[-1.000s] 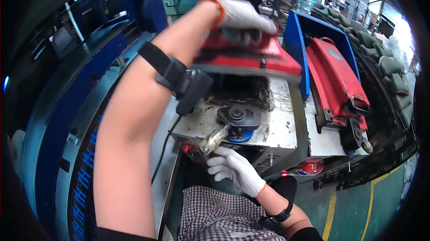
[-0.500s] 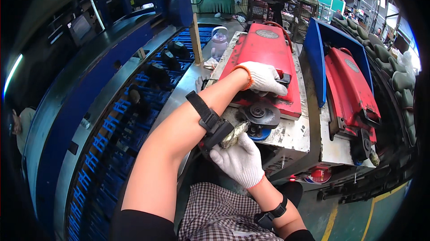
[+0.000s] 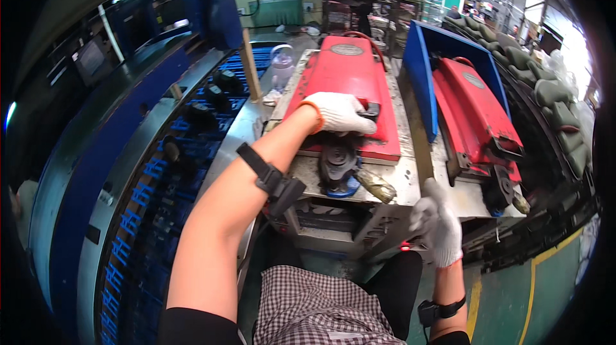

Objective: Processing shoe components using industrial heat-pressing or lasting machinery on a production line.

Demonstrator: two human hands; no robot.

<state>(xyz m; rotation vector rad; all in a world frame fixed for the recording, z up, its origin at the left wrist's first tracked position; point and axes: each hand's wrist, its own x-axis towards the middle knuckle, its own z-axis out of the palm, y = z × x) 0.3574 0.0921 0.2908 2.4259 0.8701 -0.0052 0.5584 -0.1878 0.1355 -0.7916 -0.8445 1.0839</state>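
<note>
- L grip clamped on blk handle of red cover.
- R grip blurred, can't tell if fingers apart/together; nr machine's R front corner.
- Cover on white machine, front edge just behind taped lever.
- Narrow gap betw. machine & blue guard.

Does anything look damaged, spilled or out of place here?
Mainly wear: the stubby lever handle is bundled in wrinkled, yellowish wrapping, so it looks patched, and the white metal machine top near it has dark scuffs. No spill stands out.

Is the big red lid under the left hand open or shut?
Shut. The red lid lies down on the white machine, the left hand at its handle.
</note>
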